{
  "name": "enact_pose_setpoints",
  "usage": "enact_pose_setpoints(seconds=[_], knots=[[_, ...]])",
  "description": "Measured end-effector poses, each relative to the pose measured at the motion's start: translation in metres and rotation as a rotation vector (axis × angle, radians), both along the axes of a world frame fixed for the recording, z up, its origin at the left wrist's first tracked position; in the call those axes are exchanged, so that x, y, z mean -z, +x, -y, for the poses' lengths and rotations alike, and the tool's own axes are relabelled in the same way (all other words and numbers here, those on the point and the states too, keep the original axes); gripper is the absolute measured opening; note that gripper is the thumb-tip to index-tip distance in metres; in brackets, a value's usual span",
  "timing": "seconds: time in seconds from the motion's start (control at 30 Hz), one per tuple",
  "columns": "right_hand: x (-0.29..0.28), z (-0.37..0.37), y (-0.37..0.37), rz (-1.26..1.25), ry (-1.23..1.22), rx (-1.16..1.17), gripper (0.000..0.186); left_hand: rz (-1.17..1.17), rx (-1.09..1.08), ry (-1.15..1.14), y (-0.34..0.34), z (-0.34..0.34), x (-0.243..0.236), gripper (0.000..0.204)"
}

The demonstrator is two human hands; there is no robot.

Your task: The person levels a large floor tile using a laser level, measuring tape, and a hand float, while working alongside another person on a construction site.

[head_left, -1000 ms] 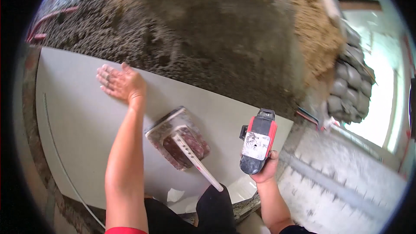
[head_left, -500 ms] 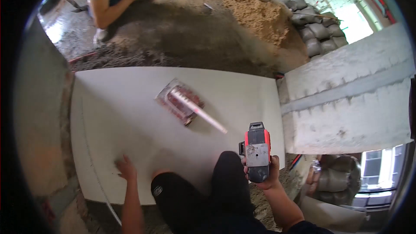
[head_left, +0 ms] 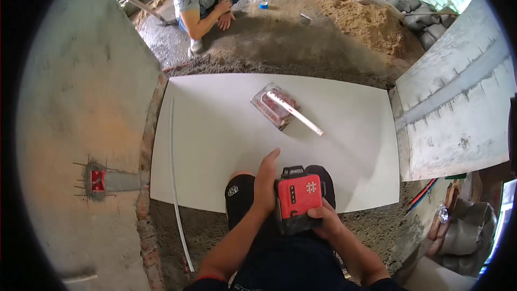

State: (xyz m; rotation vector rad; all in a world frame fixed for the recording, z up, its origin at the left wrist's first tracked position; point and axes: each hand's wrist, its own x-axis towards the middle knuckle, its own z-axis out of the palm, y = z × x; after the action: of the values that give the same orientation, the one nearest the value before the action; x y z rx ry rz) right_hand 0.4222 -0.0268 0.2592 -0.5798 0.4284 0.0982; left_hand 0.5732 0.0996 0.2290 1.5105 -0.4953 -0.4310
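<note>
My right hand [head_left: 326, 219] grips a red and black laser level [head_left: 299, 196] over my lap, its thumb resting on the lower right corner of the red face. That face, with a row of buttons, is turned up toward me. Along the level's left side stands my left hand [head_left: 265, 183], fingers stretched out and flat; whether the palm touches the casing is hard to tell. Beyond my knees, a mortar-stained trowel or float [head_left: 276, 105] lies on a large pale slab [head_left: 215, 124]. A white stick [head_left: 296, 113] rests across it, one end reaching over the slab.
A thin pale strip [head_left: 173, 172] runs along the slab's left side. Walls [head_left: 91, 102] flank both sides. Another person [head_left: 202, 11] crouches beyond the slab, near a blue tape roll [head_left: 263, 5]. A sand heap [head_left: 363, 24] and several sacks [head_left: 431, 19] are farther right.
The laser level has come to the middle over my lap and turned from its dark side to its red face. My left hand has risen from the slab to beside it. The view has shifted left.
</note>
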Motion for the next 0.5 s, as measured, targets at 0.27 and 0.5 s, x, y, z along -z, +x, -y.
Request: enact_pose_setpoints(seconds=[0.27,0.5], knots=[[0.028,0.024,0.03,-0.187,-0.429,0.29,0.053,-0.593,-0.041,-0.372,-0.046,0.029,0.013,0.06],[0.058,0.12,0.128,-0.352,-0.824,0.476,0.048,0.506,0.451,0.083,0.071,0.001,-0.128,0.053]])
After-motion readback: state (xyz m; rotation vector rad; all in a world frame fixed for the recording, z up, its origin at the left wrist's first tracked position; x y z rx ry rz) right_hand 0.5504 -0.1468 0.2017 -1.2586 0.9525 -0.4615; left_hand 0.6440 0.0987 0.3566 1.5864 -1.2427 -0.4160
